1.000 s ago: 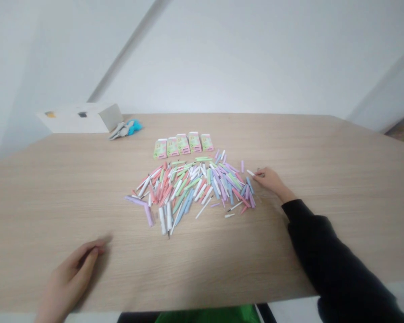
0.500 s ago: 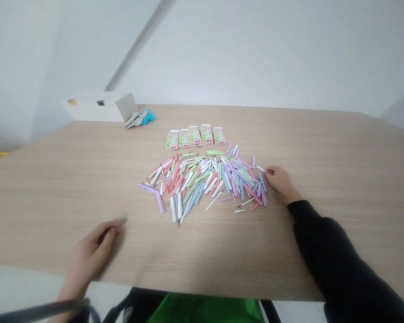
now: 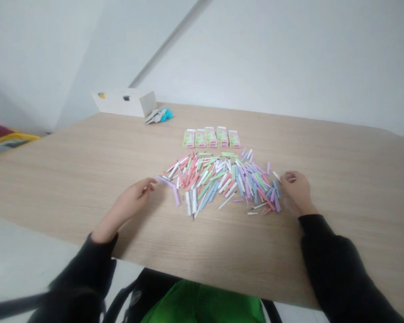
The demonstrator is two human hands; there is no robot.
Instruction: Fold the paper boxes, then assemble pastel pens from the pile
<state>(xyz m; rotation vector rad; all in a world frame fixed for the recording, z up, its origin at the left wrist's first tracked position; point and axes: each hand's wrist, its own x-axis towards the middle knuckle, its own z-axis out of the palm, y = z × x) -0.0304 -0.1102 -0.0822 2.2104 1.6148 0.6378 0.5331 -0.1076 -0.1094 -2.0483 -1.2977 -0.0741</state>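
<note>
A loose pile of slim pencil-like pieces (image 3: 207, 181) in white, pink, green, blue and purple lies mid-table. My left hand (image 3: 133, 198) is at its left edge, fingers slightly bent and apart, tips close to a purple piece (image 3: 166, 181). Whether they touch it I cannot tell. My right hand (image 3: 298, 190) rests at the pile's right edge with loosely curled fingers, a gap showing between thumb and forefinger. A short white piece (image 3: 276, 176) lies at its fingertips, and a purple piece (image 3: 268, 168) stands just beyond.
Several small green-and-pink boxes (image 3: 211, 137) line up behind the pile. Farther back left are a white carton (image 3: 121, 103) and grey-and-blue gloves (image 3: 159, 115), near the wall. The wooden table's (image 3: 202, 251) front edge runs before my lap.
My left hand has moved forward and right, from the table's front left to the pile's left edge. My right hand stays by the white piece, its fingers looser. The view has shifted left.
</note>
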